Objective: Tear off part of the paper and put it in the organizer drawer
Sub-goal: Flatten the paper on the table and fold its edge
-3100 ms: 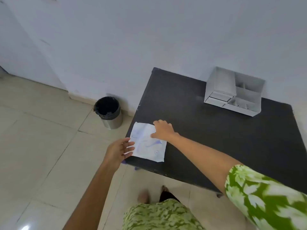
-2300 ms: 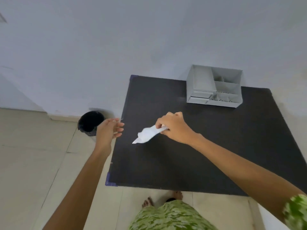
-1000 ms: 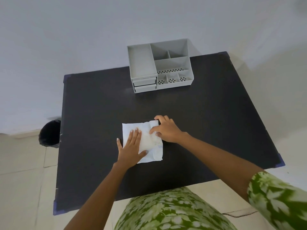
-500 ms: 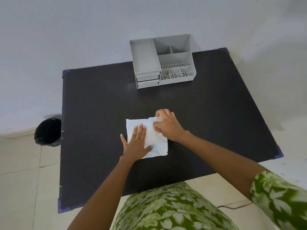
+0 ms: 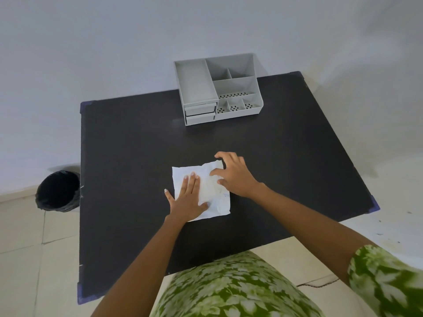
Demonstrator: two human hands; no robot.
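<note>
A crumpled white paper (image 5: 207, 179) lies flat near the middle of the black table (image 5: 128, 152). My left hand (image 5: 186, 199) presses flat on the paper's left half, fingers together and stretched out. My right hand (image 5: 234, 173) rests on the paper's right side with fingers curled and spread over its upper right corner; whether it pinches the paper is unclear. The grey organizer (image 5: 217, 88) stands at the table's far edge against the wall. Its two small drawers (image 5: 200, 114) at the front left are closed.
A black waste bin (image 5: 58, 191) stands on the tiled floor left of the table. A white wall rises right behind the organizer. My green patterned clothing (image 5: 229, 287) fills the bottom of the view at the table's near edge.
The paper was picked up from the table's left corner and laid in the middle. In the last second my left hand stayed pressed on it while my right fingers uncurled at the upper right corner.
</note>
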